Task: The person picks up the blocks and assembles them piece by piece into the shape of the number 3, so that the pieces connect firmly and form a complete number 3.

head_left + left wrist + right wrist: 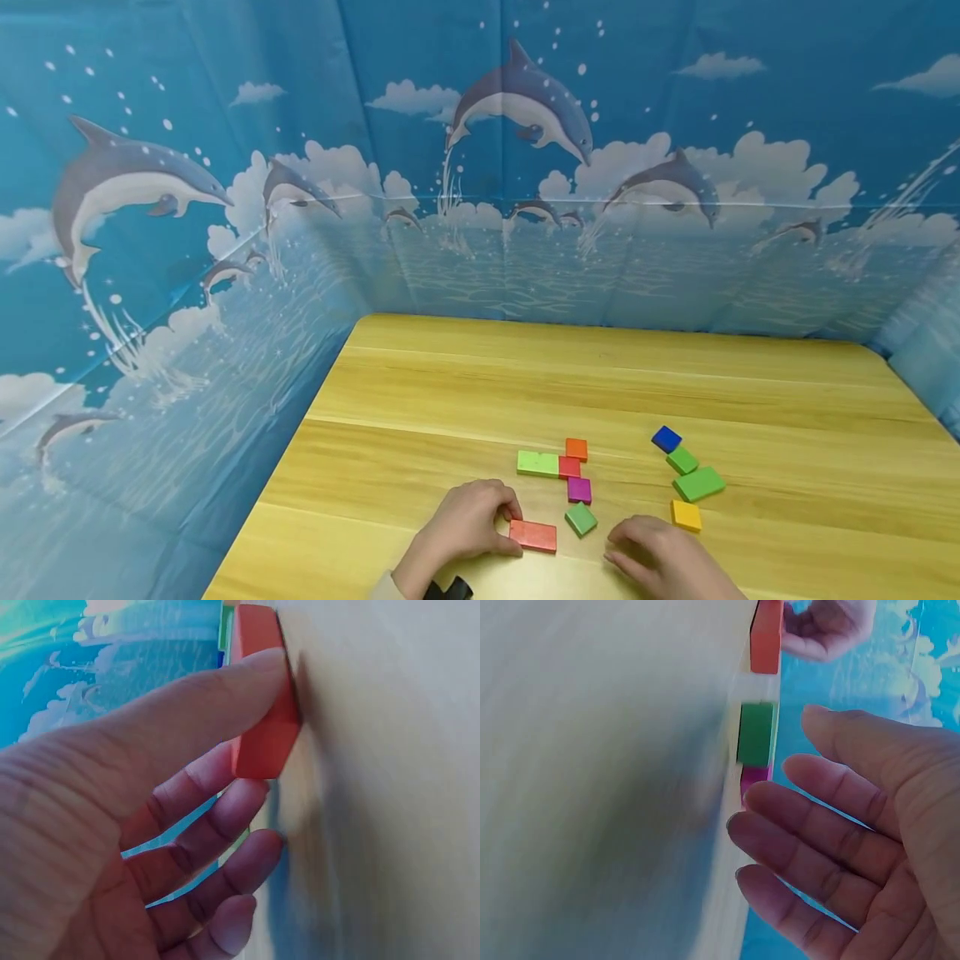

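- Inside the desk's left edge (295,450), left hand (471,518) is pinching a red, rectangular, wooden-looking block (536,536).
- Probably handling light, stiff; long sides suiting fingertips.
- Right hand (658,552) is holding nothing.

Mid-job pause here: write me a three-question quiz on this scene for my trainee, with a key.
1. What is the left hand pinching?
2. True or false: the right hand holds no block.
3. Fill in: in the head view, the block highest in the picture is the ____ one.

Key:
1. The long red block.
2. True; its fingers are relaxed around nothing.
3. Blue; the blue block lies above all the others there.
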Motion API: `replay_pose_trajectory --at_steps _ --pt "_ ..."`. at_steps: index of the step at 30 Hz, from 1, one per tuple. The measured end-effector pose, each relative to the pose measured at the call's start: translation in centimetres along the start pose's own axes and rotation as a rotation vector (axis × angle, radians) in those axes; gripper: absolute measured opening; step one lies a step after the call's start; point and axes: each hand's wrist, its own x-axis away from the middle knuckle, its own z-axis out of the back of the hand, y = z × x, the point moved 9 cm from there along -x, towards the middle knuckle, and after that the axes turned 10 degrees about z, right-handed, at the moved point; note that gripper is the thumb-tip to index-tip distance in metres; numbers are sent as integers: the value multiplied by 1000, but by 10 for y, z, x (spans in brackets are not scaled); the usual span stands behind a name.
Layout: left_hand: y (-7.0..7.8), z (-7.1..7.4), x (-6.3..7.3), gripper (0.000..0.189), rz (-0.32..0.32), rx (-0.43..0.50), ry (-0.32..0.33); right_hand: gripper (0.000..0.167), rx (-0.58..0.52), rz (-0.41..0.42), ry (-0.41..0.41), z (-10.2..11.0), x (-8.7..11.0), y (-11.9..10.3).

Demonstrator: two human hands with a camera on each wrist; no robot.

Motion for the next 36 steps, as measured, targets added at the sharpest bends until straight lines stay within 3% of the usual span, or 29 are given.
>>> replay_pose_trajectory --at_steps 12,21,36 --pt "-11 5 -7 32 24 7 107 13 75 -14 54 9 6 8" --pt "-7 0 -8 32 -13 53 90 12 89 -11 61 8 6 8" --pt "1 -6 -6 33 -16 57 66 9 83 -10 87 8 8 6"
